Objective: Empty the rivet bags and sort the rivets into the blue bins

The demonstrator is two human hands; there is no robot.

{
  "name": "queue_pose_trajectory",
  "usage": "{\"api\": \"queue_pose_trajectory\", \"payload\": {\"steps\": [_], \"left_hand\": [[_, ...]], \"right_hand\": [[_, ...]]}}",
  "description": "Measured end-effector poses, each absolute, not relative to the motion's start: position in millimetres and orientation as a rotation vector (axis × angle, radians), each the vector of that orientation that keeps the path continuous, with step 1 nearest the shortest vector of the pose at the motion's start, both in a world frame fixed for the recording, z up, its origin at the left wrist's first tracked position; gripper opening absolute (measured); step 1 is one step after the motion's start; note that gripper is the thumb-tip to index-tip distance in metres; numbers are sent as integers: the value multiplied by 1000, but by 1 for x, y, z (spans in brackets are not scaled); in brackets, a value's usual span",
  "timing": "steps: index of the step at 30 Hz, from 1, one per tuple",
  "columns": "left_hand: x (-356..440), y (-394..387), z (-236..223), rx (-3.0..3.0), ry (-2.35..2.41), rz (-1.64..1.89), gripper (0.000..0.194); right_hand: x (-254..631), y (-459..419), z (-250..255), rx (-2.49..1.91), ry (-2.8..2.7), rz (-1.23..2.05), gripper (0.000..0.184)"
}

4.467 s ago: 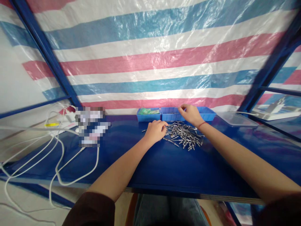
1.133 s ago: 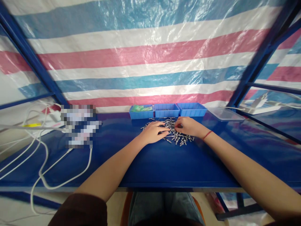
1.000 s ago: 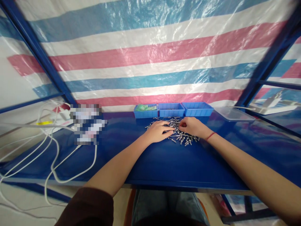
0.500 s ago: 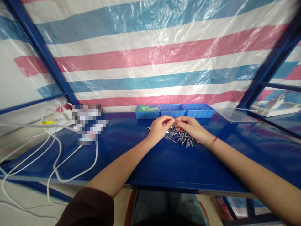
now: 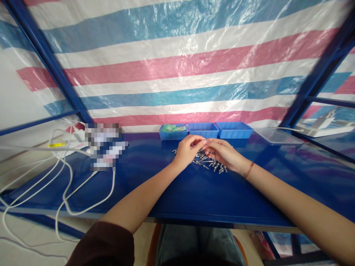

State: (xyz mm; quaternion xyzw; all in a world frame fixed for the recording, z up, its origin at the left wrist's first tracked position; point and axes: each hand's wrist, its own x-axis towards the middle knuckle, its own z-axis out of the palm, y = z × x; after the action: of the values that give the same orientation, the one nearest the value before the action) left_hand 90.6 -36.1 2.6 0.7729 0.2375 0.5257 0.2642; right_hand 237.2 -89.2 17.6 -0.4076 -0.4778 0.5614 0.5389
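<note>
Over a loose pile of metal rivets or screw-like pins, my two hands meet with their fingertips together. My left hand is pinched closed, thumb against forefinger. From the other side my right hand, with a thin red band at the wrist, is closed too, its fingertips touching those of the left. Whatever lies between the fingertips is too small and hidden to make out. Part of the pile is covered by both hands.
Behind the hands stand a blue bin with green packets, a middle blue bin holding small parts, and a right blue bin. A clear plastic lid lies at right. White cables trail over the table's left side.
My right hand has shifted slightly left and turned inward, closer against the left fingertips, covering more of the pile. My left hand stays almost where it was.
</note>
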Motion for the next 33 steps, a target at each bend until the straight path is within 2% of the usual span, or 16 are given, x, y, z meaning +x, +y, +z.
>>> {"api": "queue_pose_trajectory", "payload": {"steps": [7, 13, 16, 22, 27, 33], "left_hand": [[93, -28, -5, 1987, 652, 1385, 15], [92, -24, -8, 2095, 647, 1252, 17], [91, -27, -5, 2248, 655, 1137, 21], [84, -29, 2, 2410, 816, 1136, 28], [76, -22, 0, 2537, 915, 1067, 28], [72, -20, -3, 2695, 1110, 913, 27]], "right_hand": [[238, -85, 16, -1012, -1276, 943, 26], [247, -94, 26, -1126, -1832, 175, 16], [252, -95, 31, -1194, -1996, -72, 18], [260, -83, 31, -1323, -1841, -98, 19], [264, -76, 25, -1420, -1720, -42, 18], [277, -59, 25, -1458, -1567, -129, 15]]}}
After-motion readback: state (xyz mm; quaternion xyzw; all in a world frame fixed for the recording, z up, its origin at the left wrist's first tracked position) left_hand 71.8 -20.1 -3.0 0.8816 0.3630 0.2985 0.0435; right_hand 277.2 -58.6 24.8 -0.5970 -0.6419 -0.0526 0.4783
